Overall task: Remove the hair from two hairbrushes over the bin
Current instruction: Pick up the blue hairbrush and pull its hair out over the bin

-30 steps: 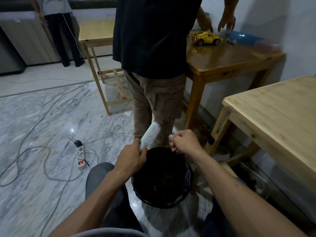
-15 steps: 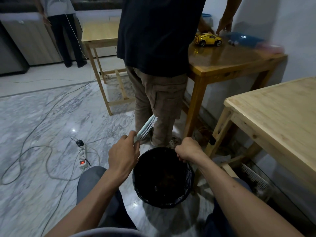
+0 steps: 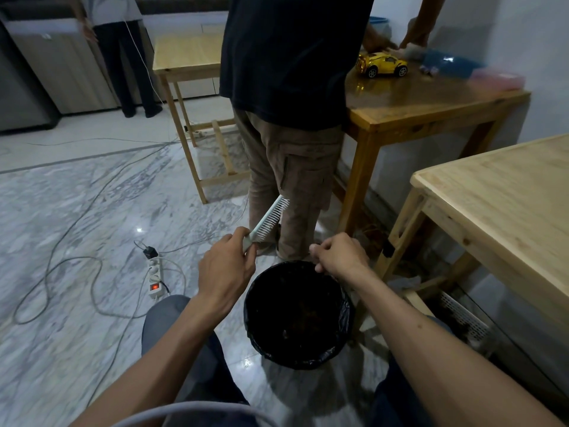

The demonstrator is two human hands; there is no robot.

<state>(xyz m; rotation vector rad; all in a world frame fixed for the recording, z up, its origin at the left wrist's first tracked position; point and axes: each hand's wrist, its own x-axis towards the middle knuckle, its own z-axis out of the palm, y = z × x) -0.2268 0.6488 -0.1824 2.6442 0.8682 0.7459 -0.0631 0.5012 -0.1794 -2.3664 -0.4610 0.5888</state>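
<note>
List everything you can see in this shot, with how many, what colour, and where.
pale green plastic hairbrush: one, held up left of the bin
round bin with black liner: one, on the floor between the knees
white power strip with red switch: one, on the marble floor, left
yellow toy car: one, on the glossy brown wooden table
light wooden tables: two, one far back, one right
standing people: two, one by the brown table, one far left
left hand: grips the hairbrush handle
right hand: fist-like, over the bin's far rim
</note>
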